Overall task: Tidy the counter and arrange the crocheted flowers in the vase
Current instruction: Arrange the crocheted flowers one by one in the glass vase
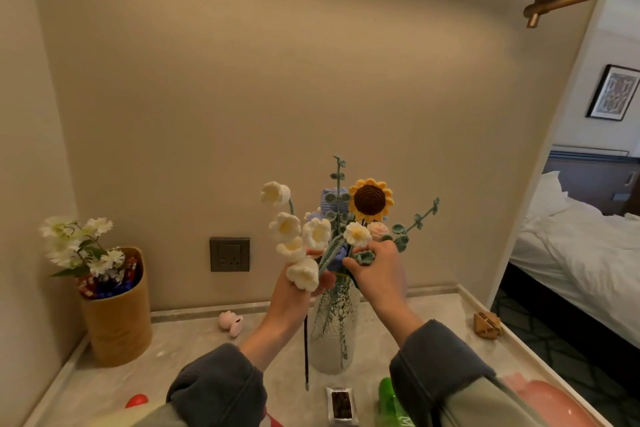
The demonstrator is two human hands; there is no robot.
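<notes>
My left hand [294,288] has its fingers curled round the white bell-flower sprig [294,236]. The blooms fan out above and over my knuckles, and the dark stem [306,350] hangs straight down below the fist, outside the glass vase [332,333] and just beside its left wall. My right hand [377,270] is close by, just right of that grip, with thumb and fingertips pinched on a green crocheted leaf [364,257] at the vase's mouth. The vase stands directly under both hands on the marble counter [194,350]. The rest of the bunch already sits in it. The sunflower [370,199] rises above my right fingers, a small white daisy [356,233] and a pink rose [379,229] are just over them, a purple flower [332,204] is between the two grips and higher, and a eucalyptus sprig [419,218] leans out to the right. Well to the left of my left hand stands a wooden cup [117,322] holding white artificial flowers, and a small pink object [231,321] lies nearer. Below my wrists, at the near edge, are a dark packet [341,406], a green bottle [389,399] and a pink plate [550,402].
</notes>
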